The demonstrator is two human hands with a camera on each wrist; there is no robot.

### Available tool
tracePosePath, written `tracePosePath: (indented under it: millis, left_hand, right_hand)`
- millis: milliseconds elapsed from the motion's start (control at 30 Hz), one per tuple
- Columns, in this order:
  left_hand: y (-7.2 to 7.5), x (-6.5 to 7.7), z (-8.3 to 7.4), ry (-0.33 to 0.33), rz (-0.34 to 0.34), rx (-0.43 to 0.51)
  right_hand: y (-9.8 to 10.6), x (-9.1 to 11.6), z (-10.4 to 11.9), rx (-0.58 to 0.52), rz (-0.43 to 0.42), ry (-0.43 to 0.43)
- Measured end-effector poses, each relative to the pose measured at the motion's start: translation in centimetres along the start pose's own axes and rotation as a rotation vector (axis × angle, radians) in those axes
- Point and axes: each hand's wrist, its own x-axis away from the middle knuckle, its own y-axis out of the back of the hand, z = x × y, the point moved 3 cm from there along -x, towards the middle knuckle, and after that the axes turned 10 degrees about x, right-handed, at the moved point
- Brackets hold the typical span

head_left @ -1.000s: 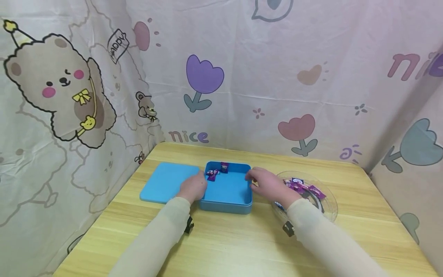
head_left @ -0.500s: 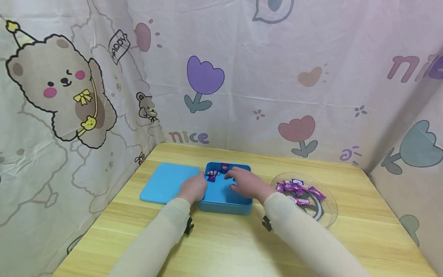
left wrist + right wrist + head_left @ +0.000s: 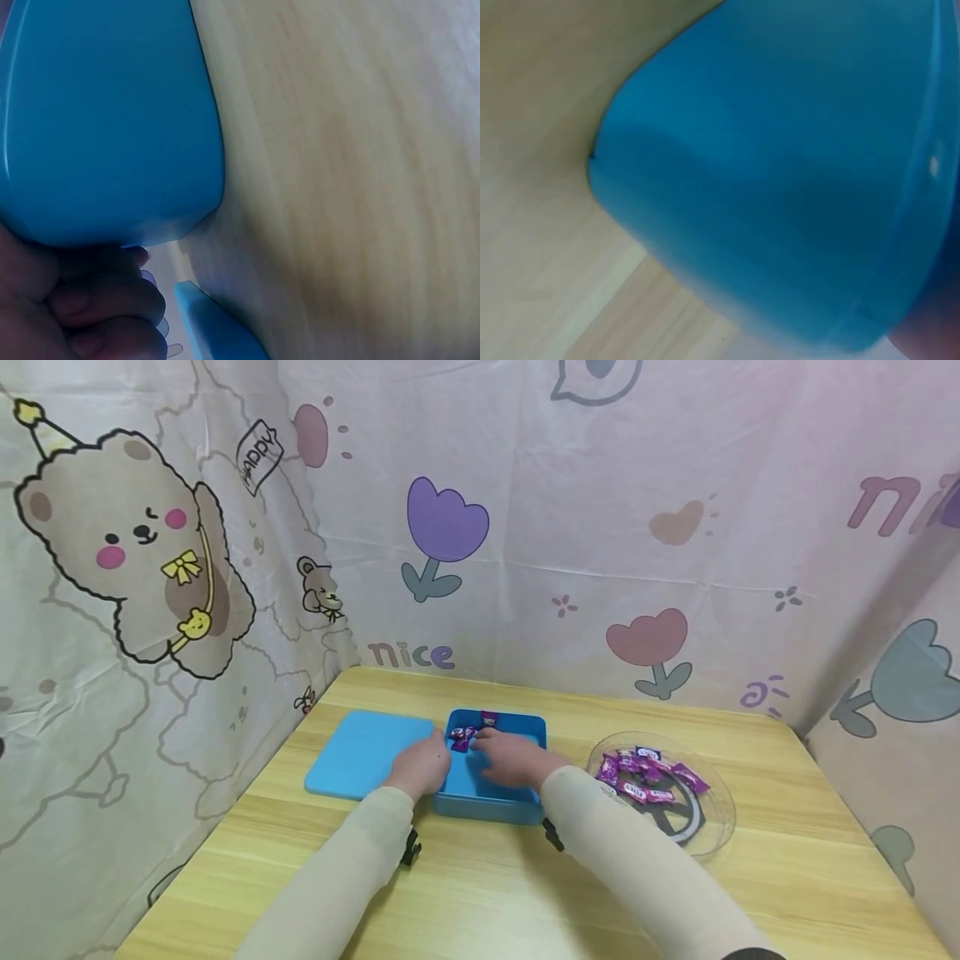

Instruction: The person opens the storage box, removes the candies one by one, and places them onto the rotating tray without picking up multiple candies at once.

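A blue open box [image 3: 489, 810] stands on the table with several purple-wrapped candies [image 3: 462, 739] in its far left corner. One more candy [image 3: 488, 719] rests by its back wall. My left hand [image 3: 420, 766] grips the box's left wall, its fingers [image 3: 112, 300] curled against the outside in the left wrist view. Inside the box, my right hand [image 3: 517, 758] reaches over the right wall, fingertips close to the candy cluster. Whether it holds a candy is hidden from view. The right wrist view mostly shows the box's outer wall [image 3: 765, 172].
A flat blue lid [image 3: 363, 756] lies left of the box, close beside my left hand. Right of the box, partly behind my right forearm, sits a clear round plate [image 3: 722, 827] with several purple and pink candies [image 3: 637, 768]. Printed fabric [image 3: 555, 635] hangs behind the table.
My right hand has moved left from the box's right rim, across the inside, to the candies at the left. The left hand has stayed on the box's left wall.
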Motion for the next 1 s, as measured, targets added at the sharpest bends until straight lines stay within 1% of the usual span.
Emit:
tracePosePath:
  millis: [200,267,367,600,1000]
  left_hand:
    - [0.1,0.0,-0.1,-0.021,-0.006,-0.022]
    - [0.1,0.1,-0.2,-0.024,-0.005,-0.026]
    - [0.1,0.0,-0.1,-0.024,-0.009,-0.024]
    - [0.2,-0.1,0.0,-0.021,-0.013,-0.041]
    - [0.1,-0.2,0.1,-0.021,0.0,-0.064]
  right_hand:
    - [-0.3,-0.9,0.4,0.016,0.069,-0.038]
    - [-0.3,-1.0,0.6,0.027,0.08,-0.044]
    - [-0.4,-1.3,0.8,0.052,0.078,-0.046]
    - [-0.4,-1.7,1.7,0.148,0.051,-0.047]
    - [-0.3,-2.6,2.0,0.149,0.033,-0.075]
